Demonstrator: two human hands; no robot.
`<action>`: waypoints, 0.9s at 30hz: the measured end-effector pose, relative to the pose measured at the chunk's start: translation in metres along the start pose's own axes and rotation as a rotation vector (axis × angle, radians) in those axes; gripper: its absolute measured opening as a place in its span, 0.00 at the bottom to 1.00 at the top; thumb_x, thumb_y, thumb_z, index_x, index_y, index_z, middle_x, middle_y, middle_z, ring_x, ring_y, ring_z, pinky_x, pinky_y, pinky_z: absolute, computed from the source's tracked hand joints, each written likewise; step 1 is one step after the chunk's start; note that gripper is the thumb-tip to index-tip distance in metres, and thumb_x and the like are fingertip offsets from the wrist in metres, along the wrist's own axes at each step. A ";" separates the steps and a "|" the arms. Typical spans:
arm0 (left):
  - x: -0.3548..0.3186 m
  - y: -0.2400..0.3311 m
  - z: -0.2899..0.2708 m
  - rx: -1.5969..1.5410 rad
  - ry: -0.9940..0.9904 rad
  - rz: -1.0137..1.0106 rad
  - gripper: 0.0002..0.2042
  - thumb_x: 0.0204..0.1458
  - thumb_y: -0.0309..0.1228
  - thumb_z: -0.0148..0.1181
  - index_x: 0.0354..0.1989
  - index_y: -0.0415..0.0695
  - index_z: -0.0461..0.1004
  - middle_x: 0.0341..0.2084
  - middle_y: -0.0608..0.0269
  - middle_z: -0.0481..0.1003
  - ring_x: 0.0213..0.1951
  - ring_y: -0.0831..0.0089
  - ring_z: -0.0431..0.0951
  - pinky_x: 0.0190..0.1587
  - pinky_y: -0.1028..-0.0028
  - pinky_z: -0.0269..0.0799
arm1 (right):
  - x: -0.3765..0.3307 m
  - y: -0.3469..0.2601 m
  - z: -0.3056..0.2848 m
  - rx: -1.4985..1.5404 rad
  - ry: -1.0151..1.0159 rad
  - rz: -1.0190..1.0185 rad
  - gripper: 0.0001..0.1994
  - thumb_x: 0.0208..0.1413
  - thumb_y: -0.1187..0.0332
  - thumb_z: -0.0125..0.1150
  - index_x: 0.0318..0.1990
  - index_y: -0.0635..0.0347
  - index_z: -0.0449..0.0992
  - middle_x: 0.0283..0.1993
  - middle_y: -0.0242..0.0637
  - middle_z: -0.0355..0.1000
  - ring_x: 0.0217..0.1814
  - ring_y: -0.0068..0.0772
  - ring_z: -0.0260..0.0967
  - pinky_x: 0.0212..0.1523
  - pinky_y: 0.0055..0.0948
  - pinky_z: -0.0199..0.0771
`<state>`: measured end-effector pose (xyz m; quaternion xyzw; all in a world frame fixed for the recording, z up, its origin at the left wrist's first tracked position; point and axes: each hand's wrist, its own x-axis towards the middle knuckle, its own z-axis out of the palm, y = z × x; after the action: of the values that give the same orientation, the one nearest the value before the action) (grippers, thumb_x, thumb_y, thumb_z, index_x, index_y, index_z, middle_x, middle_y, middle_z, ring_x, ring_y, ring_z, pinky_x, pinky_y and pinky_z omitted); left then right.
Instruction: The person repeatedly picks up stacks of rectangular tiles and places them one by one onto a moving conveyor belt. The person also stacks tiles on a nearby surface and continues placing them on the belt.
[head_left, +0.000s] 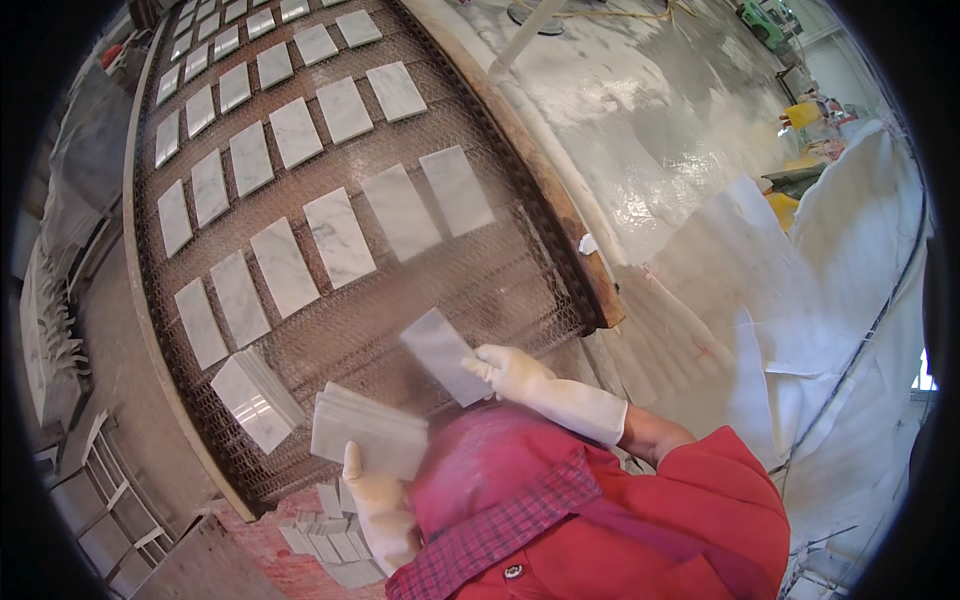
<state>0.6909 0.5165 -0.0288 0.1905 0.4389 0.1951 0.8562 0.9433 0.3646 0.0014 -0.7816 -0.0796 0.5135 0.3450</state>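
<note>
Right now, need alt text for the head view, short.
A person in white gloves and a red shirt holds a stack of white marble tiles in the left hand and one tile in the right hand, over a mesh conveyor belt carrying rows of similar tiles.

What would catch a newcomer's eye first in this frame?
Rows of pale marble tiles lie on a wire-mesh belt that fills the upper left. Near the bottom, the gloved right hand holds a single tile above the belt, while the gloved left hand holds a small stack of tiles. A wet grey floor spreads to the right.
</note>
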 end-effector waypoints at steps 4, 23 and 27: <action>-0.001 -0.001 -0.009 -0.018 -0.009 -0.009 0.37 0.57 0.56 0.60 0.68 0.41 0.66 0.62 0.53 0.72 0.62 0.52 0.71 0.68 0.50 0.63 | 0.000 0.036 -0.011 0.112 0.076 -0.010 0.27 0.68 0.47 0.58 0.59 0.64 0.74 0.36 0.40 0.77 0.29 0.25 0.73 0.30 0.28 0.74; 0.011 -0.022 -0.017 0.102 -0.183 -0.206 0.43 0.49 0.56 0.67 0.68 0.40 0.64 0.63 0.50 0.71 0.63 0.48 0.69 0.68 0.45 0.61 | -0.014 0.068 -0.090 0.148 0.176 -0.003 0.27 0.66 0.45 0.59 0.57 0.62 0.78 0.51 0.44 0.80 0.51 0.37 0.76 0.55 0.36 0.74; 0.003 -0.021 -0.011 0.078 -0.280 -0.205 0.44 0.47 0.56 0.69 0.68 0.40 0.64 0.63 0.51 0.70 0.63 0.48 0.69 0.68 0.45 0.61 | -0.028 0.060 -0.100 -0.148 0.363 -0.040 0.23 0.65 0.48 0.58 0.56 0.56 0.80 0.52 0.45 0.80 0.54 0.42 0.77 0.57 0.37 0.74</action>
<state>0.6869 0.5022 -0.0470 0.2032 0.3397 0.0609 0.9163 1.0025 0.2600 0.0086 -0.8829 -0.0690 0.3498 0.3055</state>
